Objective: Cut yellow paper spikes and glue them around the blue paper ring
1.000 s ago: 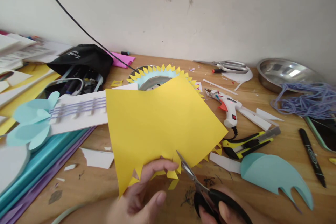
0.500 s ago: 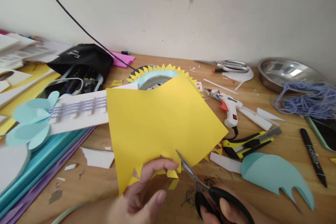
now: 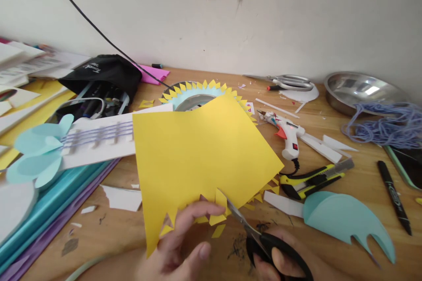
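Observation:
A large yellow sheet (image 3: 204, 153) with a jagged, notched lower edge is held up above the table. My left hand (image 3: 184, 241) has it at that edge, the index finger curled over the front of the paper and the thumb apart below. Black-handled scissors (image 3: 255, 239) are in my right hand (image 3: 280, 259), fingers through the loops. Their blades meet the sheet's lower edge, just right of my left fingertip, at a narrow cut strip. Small yellow scraps (image 3: 218, 230) lie beneath. Behind the sheet, a light blue ring with yellow points (image 3: 184, 90) is partly hidden.
At the right are a glue gun (image 3: 290, 136), yellow cutter (image 3: 306, 182), light blue cutout (image 3: 346, 219), black marker (image 3: 394, 197), metal bowl (image 3: 362, 92) and purple yarn (image 3: 385, 125). Leftward are a white strung piece (image 3: 102, 140), black pouch (image 3: 105, 74) and teal roll (image 3: 59, 210).
The scissor blades have closed further on the yellow sheet, and the narrow strip at its edge stands more apart. The sheet has shifted slightly left and down.

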A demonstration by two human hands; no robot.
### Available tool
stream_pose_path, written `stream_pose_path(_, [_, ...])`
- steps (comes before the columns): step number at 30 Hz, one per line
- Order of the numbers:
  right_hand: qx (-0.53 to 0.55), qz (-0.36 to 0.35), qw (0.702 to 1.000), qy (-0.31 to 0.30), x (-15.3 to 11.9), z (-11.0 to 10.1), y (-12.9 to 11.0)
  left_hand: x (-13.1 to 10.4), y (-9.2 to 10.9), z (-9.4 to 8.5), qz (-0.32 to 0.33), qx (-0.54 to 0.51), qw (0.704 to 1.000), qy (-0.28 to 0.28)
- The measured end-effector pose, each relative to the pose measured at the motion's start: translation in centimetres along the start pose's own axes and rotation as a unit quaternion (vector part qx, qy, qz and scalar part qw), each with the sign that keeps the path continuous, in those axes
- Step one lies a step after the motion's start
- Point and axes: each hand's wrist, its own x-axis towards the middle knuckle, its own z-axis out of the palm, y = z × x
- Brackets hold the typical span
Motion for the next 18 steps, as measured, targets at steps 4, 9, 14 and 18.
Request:
stream_pose_path(4, [0.0,-0.014,1.0,-0.006,0.1,0.0,0.0,0.0,0.6,0.0,-0.024,0.001,1.0,-0.007])
stream_pose_path(9, [0.006,-0.016,1.0,-0.002,-0.1,-0.1,0.3,0.1,0.1,0.4,-0.019,-0.032,0.999,-0.022])
stream_pose_path(14, [0.055,-0.091,0.994,-0.003,0.3,-0.4,1.9,0.4,-0.4,0.7,0.014,-0.106,0.994,-0.033])
stream_pose_path(18, [0.085,-0.11,0.99,-0.022,0.7,-0.7,2.5,0.1,-0.3,0.5,-0.015,-0.128,0.99,-0.049])
